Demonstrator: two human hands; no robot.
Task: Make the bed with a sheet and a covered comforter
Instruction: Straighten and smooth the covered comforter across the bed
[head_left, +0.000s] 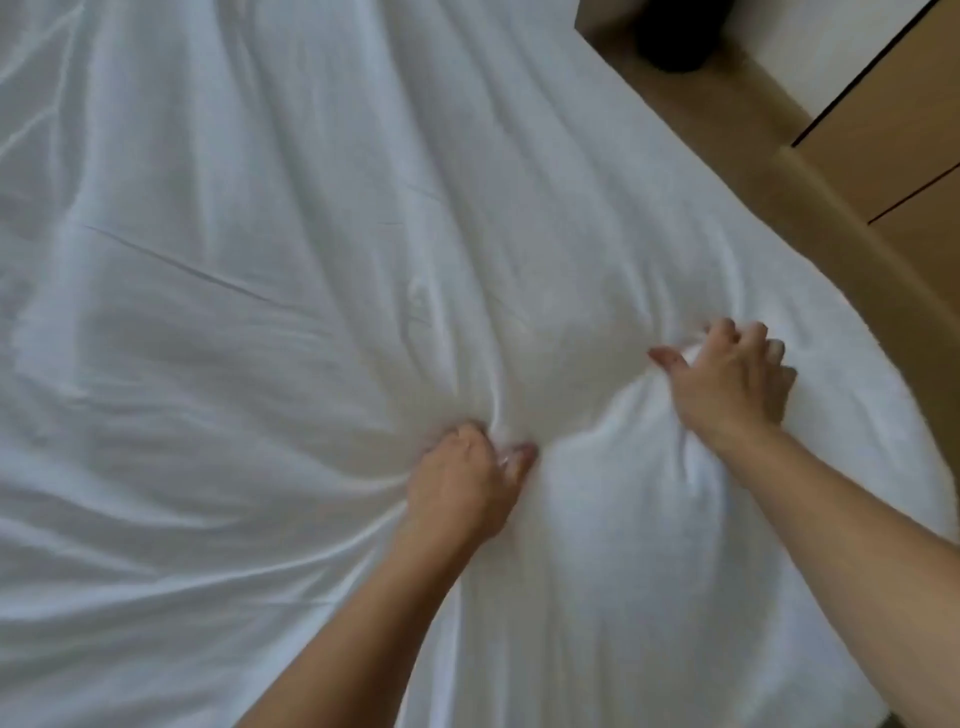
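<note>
Comforter (260, 260), white and creased, lies spread over the bed and fills most of my view. Its edge runs down the right side beside the wooden floor (727, 119). My left grip (462, 483) has its fingers curled into a bunch of the cloth near the middle, with folds fanning out from it. My right grip (732, 379), nearer the edge, clutches another gathered fold. A dark object (675, 41), too blurred to name, sits on the floor at the top.

Light: soft, diffuse; sheen on comforter (270, 270) folds, upper left.
Shadows: faint grey in creases.
Focus: whole frame slightly blurred; dark object (675, 44) at top smeared.
Edges: wide-angle bowing at right.
</note>
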